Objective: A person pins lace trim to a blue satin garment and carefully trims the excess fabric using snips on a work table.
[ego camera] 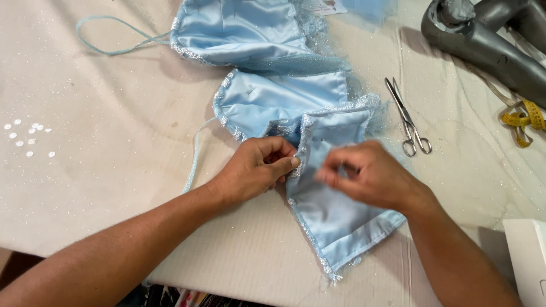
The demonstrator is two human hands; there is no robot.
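A light blue satin garment point(273, 96) with silver glitter trim lies inside out on the cream table cover point(102, 187). My left hand point(259, 167) pinches the trimmed edge of its nearest panel between thumb and fingers. My right hand point(369, 173) is blurred with motion and rests on the same panel point(335, 222), its fingers closed together just right of the left hand. Whether something small is between its fingertips cannot be made out. A thin blue strap point(114, 50) loops out from the garment's top left.
Silver scissors point(408, 122) lie shut to the right of the garment. A yellow tape measure point(520, 121) is coiled beyond them, below a grey machine body point(489, 45). Several small white sequins point(28, 136) sit at the left. A white box point(529, 261) stands at the lower right.
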